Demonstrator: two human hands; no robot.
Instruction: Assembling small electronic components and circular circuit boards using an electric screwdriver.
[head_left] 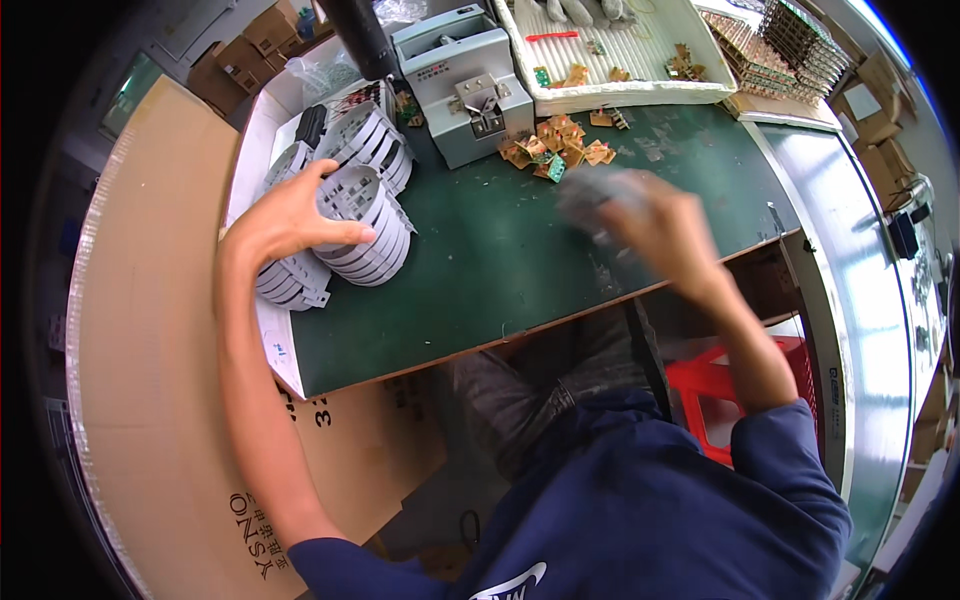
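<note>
My left hand [292,215] is at a stack of light grey round plastic housings [368,262] on the left of the green-topped bench. Its thumb and index finger spread wide around the stack's left side, the thumb lying across the front. The remaining fingers are mostly hidden. More nested housings [375,140] stand behind this stack and to its left. Over the bench's right half, my right hand [660,225] is smeared by motion. A dark grey object [595,195] is in its closed fingers, too blurred to name.
A grey bench machine [465,90] stands at the back, beside a pile of small tan circuit boards [560,145]. Behind them is a white foam tray [630,95]. Stacked board panels [775,50] rise at the back right. Cardboard [150,330] lines the left, and a red stool [705,400] is below.
</note>
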